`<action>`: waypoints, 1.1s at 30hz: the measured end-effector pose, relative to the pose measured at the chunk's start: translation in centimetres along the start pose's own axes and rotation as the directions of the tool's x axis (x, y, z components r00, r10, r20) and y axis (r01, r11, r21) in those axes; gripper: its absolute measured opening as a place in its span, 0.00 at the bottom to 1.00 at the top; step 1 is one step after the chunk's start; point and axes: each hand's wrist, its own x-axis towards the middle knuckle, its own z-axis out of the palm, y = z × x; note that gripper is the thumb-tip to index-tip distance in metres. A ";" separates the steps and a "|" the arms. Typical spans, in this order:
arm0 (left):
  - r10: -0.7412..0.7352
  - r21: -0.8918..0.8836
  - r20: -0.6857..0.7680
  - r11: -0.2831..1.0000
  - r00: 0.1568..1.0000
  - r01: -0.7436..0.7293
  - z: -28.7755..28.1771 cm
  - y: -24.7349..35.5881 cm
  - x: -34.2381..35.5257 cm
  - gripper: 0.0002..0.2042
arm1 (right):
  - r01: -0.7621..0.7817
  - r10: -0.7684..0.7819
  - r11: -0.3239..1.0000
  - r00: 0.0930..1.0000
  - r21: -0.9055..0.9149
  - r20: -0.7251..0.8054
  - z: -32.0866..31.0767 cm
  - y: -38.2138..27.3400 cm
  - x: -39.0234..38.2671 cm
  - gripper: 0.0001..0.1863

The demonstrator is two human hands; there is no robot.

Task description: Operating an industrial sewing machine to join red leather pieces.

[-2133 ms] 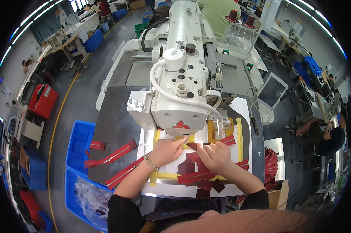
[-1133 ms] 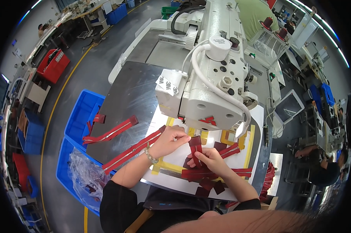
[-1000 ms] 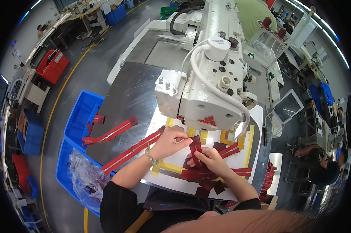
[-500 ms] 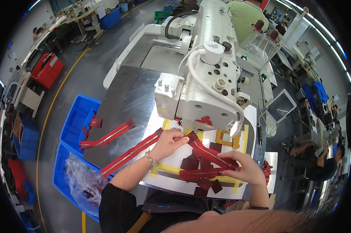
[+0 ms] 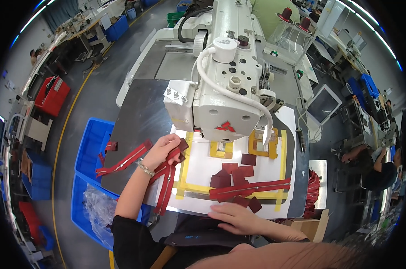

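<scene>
So the left grip [image 5: 161, 149] is clamping onto the red zipper strips [image 5: 167, 190] up near their ends: dark red tabs are poking out on its right, and the lengths are hanging down below the fingers, one reaching about to the desk's [image 5: 138, 107] front edge. Right grip [image 5: 234, 218] is sitting loose with fingers stretching out, just by that front edge; can't tell if it's touching.

Room-wise, white sheet [image 5: 198, 172] is showing between the left grip and the dark red patches [image 5: 220, 179]. Another zipper strip [image 5: 252, 188] is lying across the right side, past the right fingertips. The machine head [image 5: 227, 119] is looming just beyond the sheet's middle, and blue bins [image 5: 91, 148] are lining the desk's left edge.
</scene>
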 end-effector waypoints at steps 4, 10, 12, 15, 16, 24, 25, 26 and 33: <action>0.299 0.751 -0.226 0.660 0.927 -0.030 -0.6 -1.1 -1.5 0.25 | -0.078 -0.039 0.764 0.985 -0.640 -0.167 0.4 2.0 -3.5 0.27; 0.449 0.985 -0.140 0.150 0.882 0.080 1.6 -4.3 -5.2 0.49 | -0.138 0.017 0.629 0.986 -0.765 -0.164 1.4 3.8 -5.5 0.29; 0.448 0.979 -0.202 0.110 0.871 0.170 1.4 -5.1 -6.3 0.49 | -0.153 -0.007 0.612 0.980 -0.776 -0.199 1.5 4.2 -5.4 0.29; 0.431 0.938 -0.346 0.127 0.833 0.324 -0.4 -5.2 -8.1 0.48 | -0.213 0.040 0.669 0.967 -0.713 -0.251 1.3 4.4 -5.2 0.31; 0.466 0.932 -0.355 0.112 0.810 0.344 -1.1 -5.0 -8.8 0.48 | -0.223 0.039 0.670 0.963 -0.708 -0.267 1.1 4.4 -5.1 0.31; 0.464 0.842 -0.469 -0.021 0.751 0.539 -3.3 -5.2 -13.4 0.41 | -0.266 0.025 0.710 0.935 -0.652 -0.354 0.0 4.7 -5.0 0.35; 0.503 0.819 -0.469 -0.060 0.726 0.570 -3.6 -5.6 -13.7 0.40 | -0.268 0.025 0.713 0.933 -0.648 -0.359 0.0 4.8 -5.0 0.35; 0.546 0.803 -0.471 -0.061 0.693 0.593 -4.2 -5.9 -14.1 0.38 | -0.291 0.027 0.704 0.922 -0.647 -0.385 0.0 4.8 -5.1 0.35; 0.525 0.586 -0.704 0.049 0.478 0.809 -12.3 -8.5 -16.9 0.33 | -0.329 0.020 0.699 0.897 -0.635 -0.442 0.0 4.9 -5.0 0.35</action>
